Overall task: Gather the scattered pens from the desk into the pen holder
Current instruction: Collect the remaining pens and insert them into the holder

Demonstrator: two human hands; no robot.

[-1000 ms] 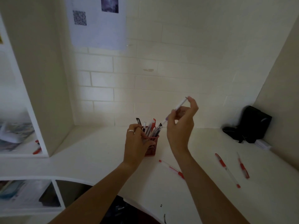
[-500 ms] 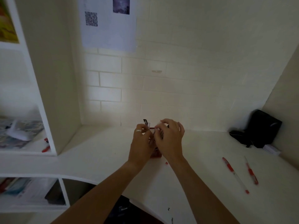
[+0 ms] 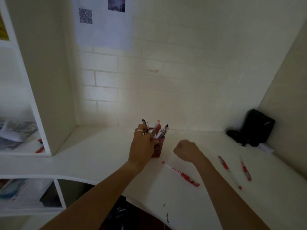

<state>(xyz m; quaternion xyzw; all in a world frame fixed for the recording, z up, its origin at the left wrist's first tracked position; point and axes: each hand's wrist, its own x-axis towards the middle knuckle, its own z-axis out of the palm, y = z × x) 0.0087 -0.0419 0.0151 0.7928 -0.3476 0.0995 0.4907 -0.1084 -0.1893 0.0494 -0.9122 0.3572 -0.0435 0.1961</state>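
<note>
A red mesh pen holder point(image 3: 158, 147) stands on the white desk point(image 3: 103, 153) with several pens sticking out of it. My left hand point(image 3: 142, 146), a ring on one finger, is wrapped around the holder's left side. My right hand point(image 3: 186, 151) hovers just right of the holder, fingers curled with nothing in them. A red and clear pen point(image 3: 181, 174) lies on the desk below that hand. Two more red pens, a long one point(image 3: 230, 171) and a shorter one point(image 3: 245, 169), lie farther right.
A black pouch point(image 3: 254, 127) sits in the back right corner against the side wall. A white shelf unit point(image 3: 41, 77) rises at the left, with a red pen point(image 3: 39, 149) on its shelf. The desk's curved front edge point(image 3: 79, 177) runs below my arms.
My right hand lowered the pen it held into the holder, let go, and pulled back to the right, now empty. My left hand stayed on the holder.
</note>
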